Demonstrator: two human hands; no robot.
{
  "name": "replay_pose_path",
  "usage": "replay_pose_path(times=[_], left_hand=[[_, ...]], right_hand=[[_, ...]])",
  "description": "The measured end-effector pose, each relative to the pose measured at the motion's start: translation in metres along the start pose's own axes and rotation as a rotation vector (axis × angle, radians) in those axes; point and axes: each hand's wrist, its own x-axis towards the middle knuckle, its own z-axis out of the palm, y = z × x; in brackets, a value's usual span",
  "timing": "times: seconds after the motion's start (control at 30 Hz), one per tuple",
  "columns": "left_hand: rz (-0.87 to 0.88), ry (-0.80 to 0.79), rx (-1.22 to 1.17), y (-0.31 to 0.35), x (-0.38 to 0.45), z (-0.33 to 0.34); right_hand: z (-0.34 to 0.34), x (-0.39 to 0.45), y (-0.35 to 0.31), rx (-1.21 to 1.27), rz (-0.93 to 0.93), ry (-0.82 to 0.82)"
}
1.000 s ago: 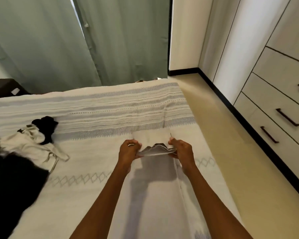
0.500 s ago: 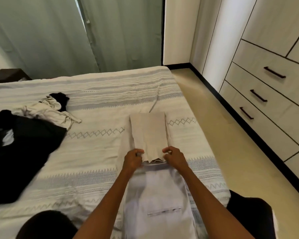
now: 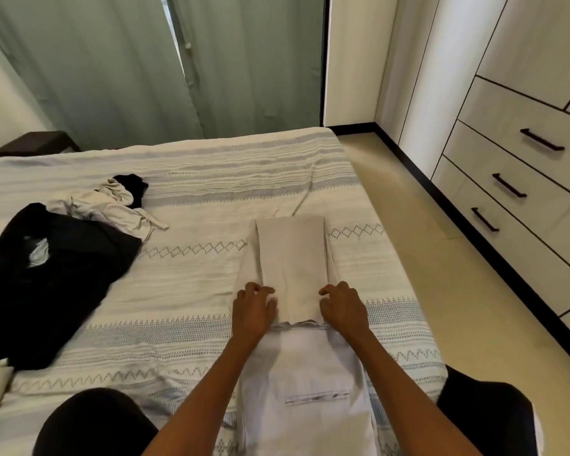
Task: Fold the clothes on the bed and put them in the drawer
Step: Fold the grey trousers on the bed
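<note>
Head view, one garment in work. Far left of the bed (image 3: 191,291): a black garment (image 3: 46,284) lies in a loose heap, with a crumpled cream garment (image 3: 112,205) touching its upper edge; both unfolded, well apart from the hands. Centre: pale trousers (image 3: 292,258) lie flat on the bedspread, long axis running straight away from the person, the leg end doubled back toward the waist so the free hem sits just beyond the waistband and pocket part near the body. Left hand (image 3: 252,312) rests on the left edge of that folded flap, fingers slightly bent and laid on the cloth, apparently pressing rather than pinching; right hand (image 3: 343,309) mirrors it on the right edge, fingers bent, tips at the cloth. Whether either thumb has cloth tucked under it cannot be told. Hands are apart, one flap-width between them, equally near the hem; neither has the advantage. Judgement: first lengthwise fold is down; next fold would run along the same axis, away from or toward the body, needing both hands on the near edge together. Surface: striped, patterned bedspread, soft, mildly wrinkled beyond the trousers. Room: green curtains (image 3: 145,67) behind the bed, tan floor on the right, then closed drawers (image 3: 520,179) with dark handles, far right, out of arm's reach.
</note>
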Motion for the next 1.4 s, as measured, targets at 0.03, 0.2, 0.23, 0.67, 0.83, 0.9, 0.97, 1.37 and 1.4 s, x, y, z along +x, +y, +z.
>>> replay_pose_path(times=[0.03,0.2,0.23,0.67,0.83,0.9,0.97,1.37,1.4], left_hand=[[0.073,0.001,0.051,-0.001,0.001,0.003],[0.108,-0.22,0.184,-0.004,0.03,0.015],[0.119,-0.251,0.212,0.0,0.035,0.013],[0.111,-0.209,0.218,-0.008,0.217,0.052],[0.036,-0.289,0.24,-0.038,0.256,0.071],[0.039,-0.305,0.228,-0.047,0.259,0.071],[0.046,-0.312,0.216,-0.049,0.26,0.071],[-0.183,-0.159,-0.223,-0.068,0.158,0.01],[-0.191,-0.181,-0.169,-0.071,0.145,0.004]], right_hand=[[0.002,0.004,-0.002,-0.01,-0.052,0.019],[0.014,0.043,-0.014,-0.073,-0.209,-0.027],[0.015,0.049,-0.015,-0.099,-0.217,-0.042],[0.034,0.234,-0.039,-0.282,-0.186,-0.036],[0.052,0.27,-0.004,-0.27,-0.122,0.003],[0.053,0.272,0.006,-0.241,-0.118,0.051],[0.053,0.275,0.007,-0.217,-0.102,0.043],[0.054,0.148,-0.039,-0.244,-0.349,0.022],[0.06,0.129,-0.047,-0.246,-0.366,0.004]])
